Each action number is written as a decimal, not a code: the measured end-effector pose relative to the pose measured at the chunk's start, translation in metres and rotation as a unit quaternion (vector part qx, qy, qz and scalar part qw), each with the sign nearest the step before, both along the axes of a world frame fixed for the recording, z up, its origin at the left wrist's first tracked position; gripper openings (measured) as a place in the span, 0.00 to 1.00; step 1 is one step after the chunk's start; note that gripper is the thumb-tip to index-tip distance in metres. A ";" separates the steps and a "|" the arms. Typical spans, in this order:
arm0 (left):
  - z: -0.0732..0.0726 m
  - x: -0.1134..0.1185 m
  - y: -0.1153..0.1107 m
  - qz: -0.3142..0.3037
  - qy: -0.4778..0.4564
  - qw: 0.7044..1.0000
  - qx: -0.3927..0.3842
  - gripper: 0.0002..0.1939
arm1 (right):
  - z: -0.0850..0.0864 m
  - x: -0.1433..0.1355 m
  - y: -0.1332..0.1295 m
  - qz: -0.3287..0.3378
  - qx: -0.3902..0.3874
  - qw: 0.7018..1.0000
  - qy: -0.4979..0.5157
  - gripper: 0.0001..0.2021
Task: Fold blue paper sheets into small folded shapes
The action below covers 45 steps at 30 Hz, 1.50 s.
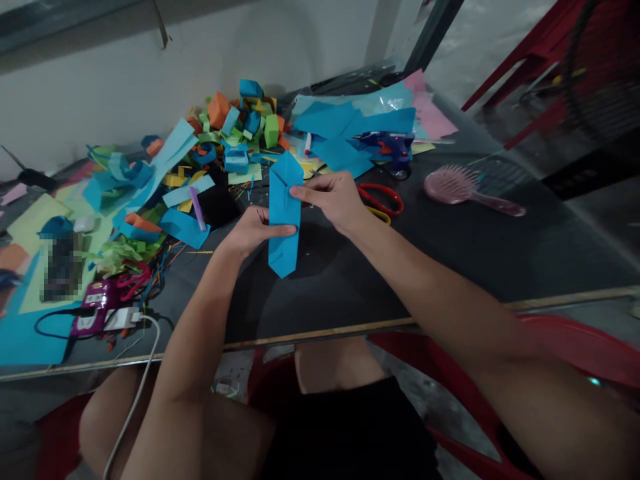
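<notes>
A folded strip of blue paper (285,208) with pointed ends is held upright above the dark table. My left hand (254,230) pinches its lower left side, the thumb lying across the front and the fingers behind. Higher up, my right hand (334,199) grips the right edge, thumb on the front face. Both hands are closed on this one piece. Just right of my right hand lie scissors with red and yellow handles (383,200), their blades partly hidden by that hand.
Small folded paper pieces (235,127) are heaped at the back. Blue sheets (330,120), a glue gun (393,148) and a pink hairbrush (457,187) lie to the right. Paper scraps, a purple power strip (97,303) and a white cable (150,347) occupy the left.
</notes>
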State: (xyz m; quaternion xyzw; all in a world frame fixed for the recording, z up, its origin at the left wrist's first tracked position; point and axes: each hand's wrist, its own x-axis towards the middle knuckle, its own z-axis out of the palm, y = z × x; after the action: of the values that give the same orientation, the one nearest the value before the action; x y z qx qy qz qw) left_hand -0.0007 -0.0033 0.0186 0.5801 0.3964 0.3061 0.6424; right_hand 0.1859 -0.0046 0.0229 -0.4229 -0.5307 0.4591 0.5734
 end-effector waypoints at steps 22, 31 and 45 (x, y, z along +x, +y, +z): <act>0.005 -0.006 0.001 -0.014 0.057 0.998 0.029 0.16 | 0.002 -0.002 0.001 -0.059 -0.051 0.997 -0.009 0.24; 0.005 -0.006 0.001 -0.021 0.063 0.997 0.043 0.15 | -0.008 0.001 0.008 -0.037 -0.088 0.995 0.019 0.27; 0.001 -0.001 0.000 0.014 0.032 0.999 0.033 0.15 | 0.001 0.007 0.008 -0.035 -0.023 0.998 -0.037 0.27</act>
State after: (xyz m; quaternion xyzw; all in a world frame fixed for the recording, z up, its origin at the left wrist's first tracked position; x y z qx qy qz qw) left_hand -0.0020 -0.0036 0.0194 0.6044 0.4145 0.3094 0.6060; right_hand 0.1932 0.0031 0.0237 -0.4709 -0.5261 0.4345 0.5592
